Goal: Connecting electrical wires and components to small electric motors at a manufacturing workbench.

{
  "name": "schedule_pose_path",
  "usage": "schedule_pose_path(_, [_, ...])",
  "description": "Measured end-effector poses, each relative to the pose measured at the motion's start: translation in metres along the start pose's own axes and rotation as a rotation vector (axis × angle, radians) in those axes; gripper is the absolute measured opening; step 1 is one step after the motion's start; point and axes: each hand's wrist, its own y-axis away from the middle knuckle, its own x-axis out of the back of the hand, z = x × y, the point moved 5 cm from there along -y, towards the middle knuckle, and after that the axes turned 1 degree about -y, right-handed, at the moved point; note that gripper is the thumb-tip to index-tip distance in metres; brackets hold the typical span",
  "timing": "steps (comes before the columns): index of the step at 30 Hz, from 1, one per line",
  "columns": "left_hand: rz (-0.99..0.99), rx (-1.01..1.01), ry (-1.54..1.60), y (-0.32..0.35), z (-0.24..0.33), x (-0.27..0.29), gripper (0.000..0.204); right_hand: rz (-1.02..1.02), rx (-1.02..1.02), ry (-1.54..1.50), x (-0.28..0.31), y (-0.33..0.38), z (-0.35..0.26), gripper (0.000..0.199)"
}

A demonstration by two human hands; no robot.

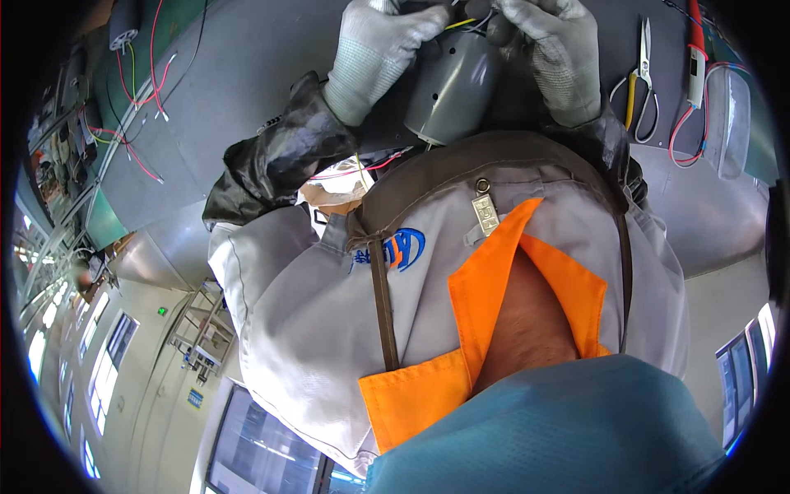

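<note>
Both gloved hands, left hand (374, 51) and right hand (553, 51), clamped on grey motor housing (451, 86), working its wires (462, 23); next likely needs steady fingertip control.

1. Both gloved hands, left hand (374, 62) and right hand (551, 53), crowd the grey motor housing (453, 86) at twelve o'clock; its wires (465, 23) fill the gap between the fingers.
2. At two o'clock, pliers (642, 82), a red-handled tool (696, 49) and a clear plastic cover (731, 119) lie on the grey bench (239, 90), blocking a sideways reach.
3. At ten o'clock, bare bench stretches out to loose red wires (136, 90).
4. From six o'clock, the person's chest and apron (461, 173) close off the near edge.
</note>
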Motion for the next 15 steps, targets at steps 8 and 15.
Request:
schedule_pose_path(8, [-0.007,0.011,-0.01,0.005,-0.005,-0.01,0.018,-0.042,-0.043,0.041,0.002,-0.008,-0.014,0.049])
schedule_pose_path(15, [0.008,-0.2,-0.241,-0.015,-0.005,-0.05,0.014,-0.315,-0.189,0.206,0.023,-0.01,-0.031,0.041])
